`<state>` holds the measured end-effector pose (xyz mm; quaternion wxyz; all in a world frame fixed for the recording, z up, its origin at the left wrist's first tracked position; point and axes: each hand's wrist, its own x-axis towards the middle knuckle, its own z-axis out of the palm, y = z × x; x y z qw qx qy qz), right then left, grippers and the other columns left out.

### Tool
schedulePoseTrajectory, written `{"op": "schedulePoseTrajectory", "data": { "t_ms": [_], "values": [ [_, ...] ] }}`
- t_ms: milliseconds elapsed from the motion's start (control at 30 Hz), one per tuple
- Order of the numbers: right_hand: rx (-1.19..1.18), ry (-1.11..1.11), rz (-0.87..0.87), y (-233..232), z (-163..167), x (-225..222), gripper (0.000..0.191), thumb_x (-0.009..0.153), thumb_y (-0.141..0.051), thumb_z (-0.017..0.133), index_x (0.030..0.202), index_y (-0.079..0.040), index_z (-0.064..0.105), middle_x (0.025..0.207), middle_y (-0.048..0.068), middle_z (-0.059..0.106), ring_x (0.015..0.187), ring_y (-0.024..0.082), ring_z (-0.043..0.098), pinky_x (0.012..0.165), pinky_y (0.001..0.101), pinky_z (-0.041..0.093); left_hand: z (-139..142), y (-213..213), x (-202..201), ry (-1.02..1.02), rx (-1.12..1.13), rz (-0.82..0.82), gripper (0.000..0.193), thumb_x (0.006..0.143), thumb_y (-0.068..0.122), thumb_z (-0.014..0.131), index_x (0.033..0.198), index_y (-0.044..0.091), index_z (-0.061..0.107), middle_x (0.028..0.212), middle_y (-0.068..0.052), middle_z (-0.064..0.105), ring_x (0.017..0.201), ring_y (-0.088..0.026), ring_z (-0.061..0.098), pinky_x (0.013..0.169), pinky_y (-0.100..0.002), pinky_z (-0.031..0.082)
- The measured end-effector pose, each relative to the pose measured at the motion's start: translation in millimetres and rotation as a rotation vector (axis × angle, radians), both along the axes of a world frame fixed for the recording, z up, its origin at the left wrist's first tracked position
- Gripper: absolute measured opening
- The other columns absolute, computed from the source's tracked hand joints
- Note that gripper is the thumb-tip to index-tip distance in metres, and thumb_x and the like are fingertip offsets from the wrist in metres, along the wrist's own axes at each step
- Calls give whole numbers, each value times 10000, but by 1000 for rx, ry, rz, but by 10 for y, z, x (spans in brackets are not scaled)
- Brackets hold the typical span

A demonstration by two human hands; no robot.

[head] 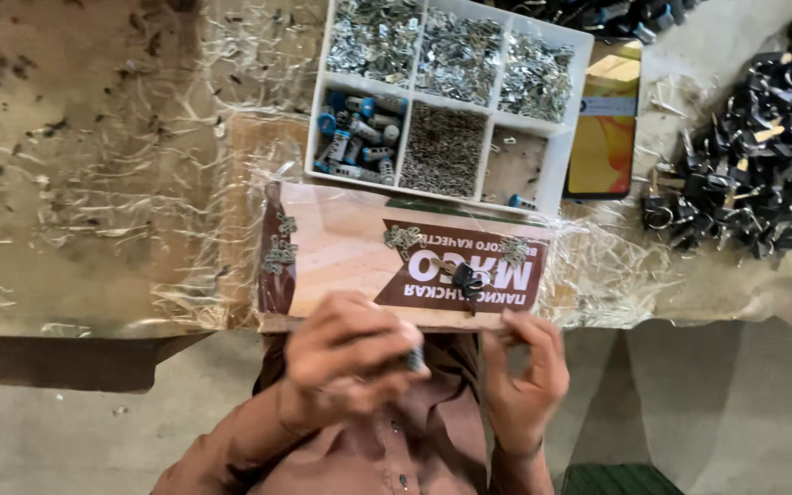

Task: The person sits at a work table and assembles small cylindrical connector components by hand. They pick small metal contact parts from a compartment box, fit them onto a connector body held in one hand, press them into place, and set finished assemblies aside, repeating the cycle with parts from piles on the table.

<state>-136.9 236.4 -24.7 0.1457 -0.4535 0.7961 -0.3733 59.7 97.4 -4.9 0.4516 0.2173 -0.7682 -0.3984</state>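
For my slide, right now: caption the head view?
Two hands work a small part below a white compartment tray.

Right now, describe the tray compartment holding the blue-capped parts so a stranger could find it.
Find the white divided tray at the table's top centre. In its row nearer the person, take the leftmost compartment. Only it holds chunky blue-capped metal cylinders; its neighbours hold small silvery bits.

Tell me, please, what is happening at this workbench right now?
A person is working small parts by hand. The left hand grips a small blue-and-metal part, with the right hand raised beside it. Ahead lie a printed card with loose metal bits, a white divided tray of parts, and a black padlock pile.
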Motion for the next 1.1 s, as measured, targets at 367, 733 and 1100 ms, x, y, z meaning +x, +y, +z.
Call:
{"op": "schedulePoseTrajectory", "data": {
  "t_ms": [367,733,1100],
  "values": [
    [-168,541,443,-43,-265,-509,638,787,-291,889,1343,-87,653,1059,115,618,916,261,621,807,387,546,92,35,-20,-84,78,44,390,768,179,909,1114,78,759,1088,-51,729,968,-240,663,864,-357,573],
    [-566,-1336,38,495,-381,334,144,852,126,743,976,56,720,982,174,668,840,229,644,757,322,546,28,145,-208,33,273,-155,428,771,165,909,1159,79,751,1126,-61,722,997,-214,707,862,-330,589],
    [-302,-1318,120,355,-13,78,87,877,95,739,957,61,730,931,185,702,790,221,665,712,310,558,43,92,-172,31,150,-161,402,775,161,910,1140,108,749,1110,-43,730,947,-208,694,833,-335,562]
  ]
}}
